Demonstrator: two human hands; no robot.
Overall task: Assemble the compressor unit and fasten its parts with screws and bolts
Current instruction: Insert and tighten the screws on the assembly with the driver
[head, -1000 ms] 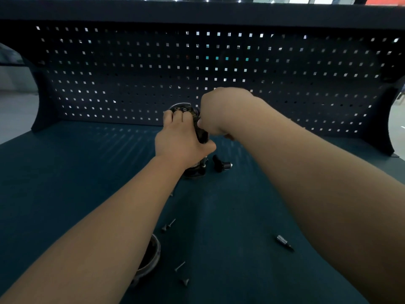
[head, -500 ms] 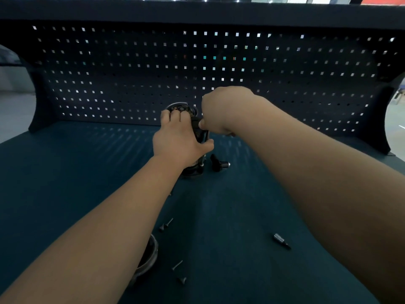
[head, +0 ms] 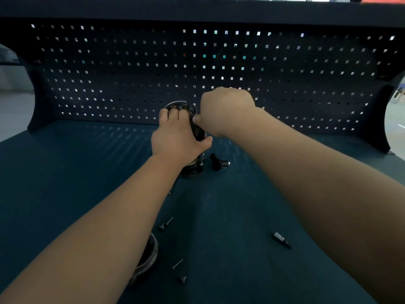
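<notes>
Dark table point(head: 65, 183) under a pegboard point(head: 131, 73): left grip point(head: 175, 139) clasps one upright compressor unit point(head: 178, 105); right grip point(head: 225, 110) curls beside its top, hold unclear. Nearer than both grips: four screws point(head: 168, 221), one bit point(head: 282, 239).

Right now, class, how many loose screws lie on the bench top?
4. Long screw and stubby screw lie together, farthest from the camera; threaded screw nearer; cone-headed screw nearest. Others may be hidden.
</notes>
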